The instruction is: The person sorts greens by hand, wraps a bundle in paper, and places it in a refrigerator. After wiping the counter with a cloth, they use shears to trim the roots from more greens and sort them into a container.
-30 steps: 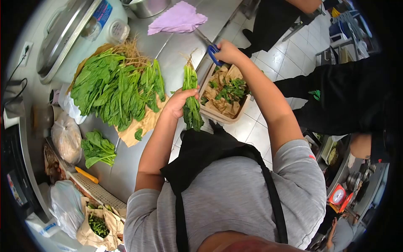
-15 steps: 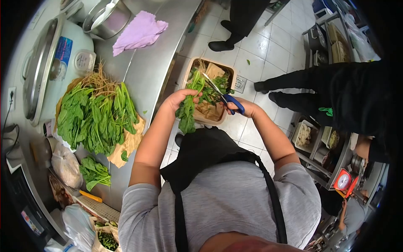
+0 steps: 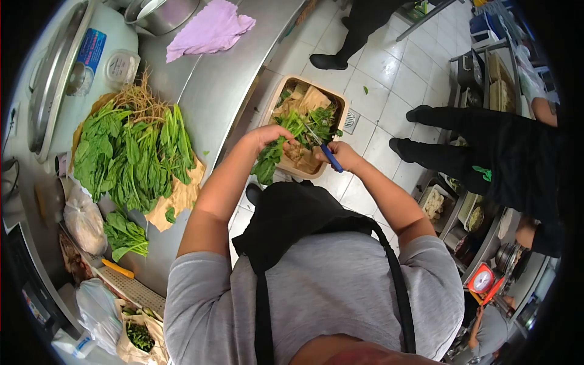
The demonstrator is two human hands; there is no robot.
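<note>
Evidently, a bunch of greens (image 3: pixel 271 159) is gripped in the left hand (image 3: pixel 267 135) and blue-handled scissors (image 3: pixel 323 150) are clasped in the right hand (image 3: pixel 344 156) directly over a lined box (image 3: pixel 316 87) on the tiled floor (image 3: pixel 389 79), seemingly so that trimmings drop in, while more greens (image 3: pixel 131 152) are piled on the steel worktop (image 3: pixel 225 79) alongside

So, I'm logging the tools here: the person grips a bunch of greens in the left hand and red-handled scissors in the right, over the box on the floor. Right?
Not quite. The head view shows the scissors in the right hand have blue handles, not red. The rest is right: the left hand grips the bunch of greens over the box on the floor.
</note>
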